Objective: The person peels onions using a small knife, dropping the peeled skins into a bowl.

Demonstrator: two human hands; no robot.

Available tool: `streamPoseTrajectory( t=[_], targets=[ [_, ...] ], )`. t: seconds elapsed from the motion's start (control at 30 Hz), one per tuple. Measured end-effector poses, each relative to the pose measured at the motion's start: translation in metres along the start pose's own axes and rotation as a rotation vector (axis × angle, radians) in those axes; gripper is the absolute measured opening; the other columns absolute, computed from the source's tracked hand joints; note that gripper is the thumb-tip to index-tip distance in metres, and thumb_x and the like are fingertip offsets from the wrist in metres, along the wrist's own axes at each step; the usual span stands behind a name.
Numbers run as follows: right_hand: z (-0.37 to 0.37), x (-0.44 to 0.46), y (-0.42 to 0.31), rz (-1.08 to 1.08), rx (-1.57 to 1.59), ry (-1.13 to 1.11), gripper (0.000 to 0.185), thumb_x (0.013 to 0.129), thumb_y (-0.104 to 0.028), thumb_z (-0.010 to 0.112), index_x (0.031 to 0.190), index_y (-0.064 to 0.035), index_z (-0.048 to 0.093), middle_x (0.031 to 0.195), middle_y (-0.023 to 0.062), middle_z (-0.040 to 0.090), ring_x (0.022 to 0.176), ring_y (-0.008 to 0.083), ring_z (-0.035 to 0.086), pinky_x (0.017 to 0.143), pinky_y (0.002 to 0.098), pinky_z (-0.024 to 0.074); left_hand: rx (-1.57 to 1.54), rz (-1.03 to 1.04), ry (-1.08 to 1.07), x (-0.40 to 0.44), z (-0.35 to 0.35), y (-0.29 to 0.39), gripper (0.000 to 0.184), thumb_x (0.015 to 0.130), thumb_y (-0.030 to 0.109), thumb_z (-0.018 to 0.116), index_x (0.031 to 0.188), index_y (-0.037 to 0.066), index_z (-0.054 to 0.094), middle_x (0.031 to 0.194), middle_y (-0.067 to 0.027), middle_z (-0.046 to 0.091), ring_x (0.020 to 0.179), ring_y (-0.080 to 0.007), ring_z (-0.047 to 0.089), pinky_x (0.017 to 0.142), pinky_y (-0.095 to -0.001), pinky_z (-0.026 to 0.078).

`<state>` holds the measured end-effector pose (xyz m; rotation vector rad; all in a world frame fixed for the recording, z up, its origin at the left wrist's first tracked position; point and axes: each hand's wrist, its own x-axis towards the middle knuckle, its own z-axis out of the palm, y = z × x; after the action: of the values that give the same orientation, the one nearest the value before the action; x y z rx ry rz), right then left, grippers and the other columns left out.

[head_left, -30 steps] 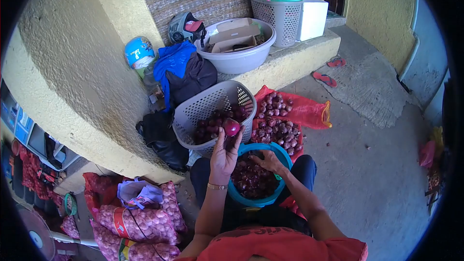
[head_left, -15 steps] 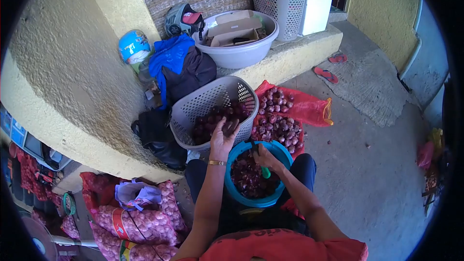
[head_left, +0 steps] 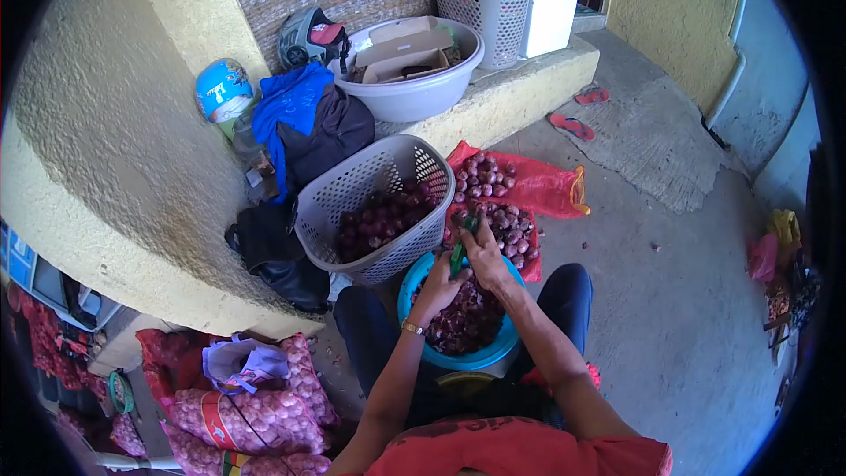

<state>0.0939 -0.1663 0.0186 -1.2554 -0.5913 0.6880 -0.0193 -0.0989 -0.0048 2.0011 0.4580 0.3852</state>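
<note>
A green-handled tool (head_left: 459, 253) slants between my hands above the blue basin (head_left: 504, 345); its exact kind is hard to make out. My right hand (head_left: 484, 256) is closed around its upper part. Lower down, my left hand (head_left: 439, 289), with a watch at the wrist, is closed at the tool's lower end. Dark red onion skins (head_left: 463, 322) fill much of the basin, which sits between my knees. Just left and ahead stands a grey perforated basket (head_left: 326, 198) holding red onions (head_left: 383, 222).
Loose onions (head_left: 485, 178) lie on a red mesh sack (head_left: 548, 187) beyond the basin. Filled pink sacks (head_left: 251, 419) stand at lower left, a purple bag (head_left: 242, 363) on top. A raised ledge (head_left: 520, 101) carries a large tub (head_left: 414, 99). Slippers (head_left: 573, 127) lie on the floor.
My left hand has come out of the grey basket, down to the basin and the tool. My right hand has lifted the tool upward, its fingers now beyond the basin's far rim. The view has shifted slightly.
</note>
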Motion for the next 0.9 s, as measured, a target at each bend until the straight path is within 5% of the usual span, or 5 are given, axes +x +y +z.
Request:
streamPoseTrajectory(
  t=[0.17, 0.23, 0.33, 0.47, 0.9],
  targets=[
    [-0.002, -0.019, -0.041, -0.323, -0.539, 0.272, 0.067, 0.101, -0.029, 0.044, 0.148, 0.0043, 0.01, 0.144, 0.0214, 0.034, 0.133, 0.031, 0.035, 0.109, 0.0371, 0.0286, -0.124, 0.044, -0.005, 0.014, -0.002, 0.015, 0.043, 0.085, 0.021, 0.068, 0.118, -0.002, 0.053, 0.103, -0.0141, 0.063, 0.095, -0.0227, 0.059, 0.086, -0.0354, 0.044],
    [0.013, -0.036, -0.095, -0.36, -0.012, -0.026, 0.072, 0.1, -0.051, 0.031, 0.15, -0.0024, 0.011, 0.138, 0.0201, 0.039, 0.115, 0.0318, 0.051, 0.105, 0.0417, 0.0348, -0.087, -0.012, 0.065, 0.019, -0.005, 0.023, 0.04, 0.081, 0.021, 0.069, 0.112, 0.0, 0.056, 0.098, -0.0202, 0.064, 0.092, -0.0385, 0.061, 0.081, -0.0408, 0.047],
    [0.075, -0.051, -0.177, -0.163, 1.152, -0.802, 0.092, 0.085, -0.079, 0.008, 0.153, -0.0166, 0.007, 0.146, 0.0104, 0.033, 0.11, 0.0323, 0.055, 0.107, 0.054, 0.0319, -0.025, -0.042, 0.063, 0.022, 0.013, 0.0, 0.036, 0.081, 0.027, 0.071, 0.104, 0.002, 0.058, 0.09, -0.0149, 0.062, 0.085, -0.0299, 0.059, 0.078, -0.0377, 0.046],
    [0.148, -0.081, -0.26, -0.147, 1.243, -1.126, 0.096, 0.08, -0.083, 0.006, 0.153, -0.0216, 0.007, 0.145, 0.0122, 0.035, 0.104, 0.0313, 0.052, 0.088, 0.0449, 0.0426, -0.273, -0.158, 0.018, 0.034, 0.015, 0.038, 0.029, 0.082, 0.027, 0.074, 0.087, 0.006, 0.056, 0.068, 0.0031, 0.046, 0.067, -0.0095, 0.049, 0.064, -0.0299, 0.043],
    [0.118, -0.064, -0.242, -0.302, 0.62, -1.177, 0.083, 0.078, -0.063, 0.027, 0.142, -0.0109, 0.022, 0.129, 0.013, 0.045, 0.101, 0.0308, 0.055, 0.085, 0.0431, 0.0448, -0.302, 0.001, 0.153, 0.045, 0.033, -0.009, 0.032, 0.082, 0.022, 0.073, 0.096, -0.001, 0.056, 0.074, -0.0049, 0.05, 0.066, -0.0156, 0.044, 0.062, -0.0336, 0.04]
  ],
)
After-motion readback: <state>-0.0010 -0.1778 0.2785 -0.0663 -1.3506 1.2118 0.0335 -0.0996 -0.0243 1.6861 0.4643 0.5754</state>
